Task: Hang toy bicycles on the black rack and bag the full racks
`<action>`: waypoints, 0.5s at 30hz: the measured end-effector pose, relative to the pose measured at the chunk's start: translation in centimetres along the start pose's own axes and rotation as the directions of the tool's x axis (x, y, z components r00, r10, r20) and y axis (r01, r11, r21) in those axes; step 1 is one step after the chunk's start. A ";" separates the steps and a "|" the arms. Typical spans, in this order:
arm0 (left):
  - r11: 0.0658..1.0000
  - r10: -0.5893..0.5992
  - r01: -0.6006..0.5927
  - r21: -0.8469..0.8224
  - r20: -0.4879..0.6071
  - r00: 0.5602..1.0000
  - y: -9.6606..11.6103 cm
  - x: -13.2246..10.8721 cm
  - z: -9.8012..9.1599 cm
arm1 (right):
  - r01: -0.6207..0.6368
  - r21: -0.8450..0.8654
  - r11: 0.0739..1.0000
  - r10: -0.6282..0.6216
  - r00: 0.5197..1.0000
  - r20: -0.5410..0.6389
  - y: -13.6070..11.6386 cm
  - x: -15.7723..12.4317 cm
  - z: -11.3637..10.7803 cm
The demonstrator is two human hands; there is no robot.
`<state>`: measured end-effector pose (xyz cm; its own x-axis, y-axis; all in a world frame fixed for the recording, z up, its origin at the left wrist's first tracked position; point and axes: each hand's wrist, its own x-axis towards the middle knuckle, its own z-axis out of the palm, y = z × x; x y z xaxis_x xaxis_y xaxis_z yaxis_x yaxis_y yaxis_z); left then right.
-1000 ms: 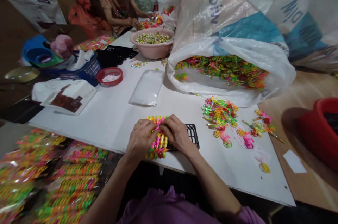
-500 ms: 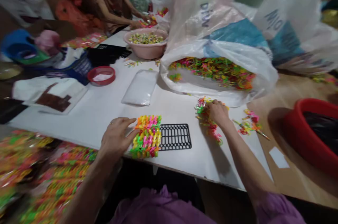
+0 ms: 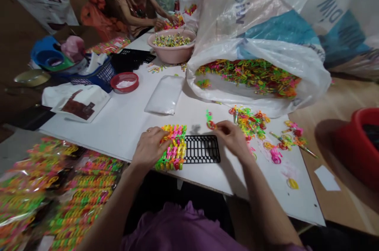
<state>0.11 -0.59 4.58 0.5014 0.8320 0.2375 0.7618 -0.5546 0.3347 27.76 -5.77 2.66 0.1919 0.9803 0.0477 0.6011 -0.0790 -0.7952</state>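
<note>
My left hand (image 3: 149,147) rests curled over rows of small neon plastic loops (image 3: 173,148) packed on the near part of a black plastic grid (image 3: 203,149). The grid's right part shows bare holes. My right hand (image 3: 232,138) sits just right of the grid and pinches a short pink and green strand of loops (image 3: 210,121). Close to that hand, a loose heap of the same loops (image 3: 250,122) lies on the white table (image 3: 103,124).
A large white sack (image 3: 254,73) of loops lies open at the far right of the table. Beyond it, a person's hands (image 3: 167,24) work behind a pink basin (image 3: 171,47). Packed bundles of loops (image 3: 65,191) lie at lower left, and a red tub (image 3: 359,144) stands at right.
My right hand has come back left from the loose heap with a strand of loops. My left hand has moved from beside the rows onto them.
</note>
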 end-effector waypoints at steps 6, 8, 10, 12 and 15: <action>0.989 0.135 -0.135 -0.060 -0.007 0.991 2.5 1.7 -0.1 | -0.125 0.369 0.921 0.098 0.991 0.092 -1.8 -1.8 7.7; 0.976 0.191 -0.184 -0.116 0.051 0.980 3.4 2.2 0.9 | -0.082 0.445 0.892 0.075 0.997 0.033 -1.5 -1.6 8.1; 0.966 0.217 -0.202 -0.159 0.084 0.972 3.8 2.5 2.0 | -0.066 0.433 0.899 0.052 0.998 0.045 -1.1 -1.3 8.5; 0.964 0.221 -0.205 -0.169 0.078 0.972 3.9 2.5 2.8 | -0.074 0.364 0.928 0.056 0.997 0.058 -0.6 -1.3 9.3; 0.962 0.231 -0.221 -0.162 0.044 0.972 3.6 2.4 3.2 | -0.047 0.281 0.959 0.051 0.999 -0.007 -0.2 -1.3 10.6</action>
<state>5.32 -0.55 3.46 0.6814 0.6810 0.2683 0.5549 -0.7196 0.4174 19.18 -5.07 -3.70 0.2284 0.9735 0.0112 0.3492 -0.0712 -0.9343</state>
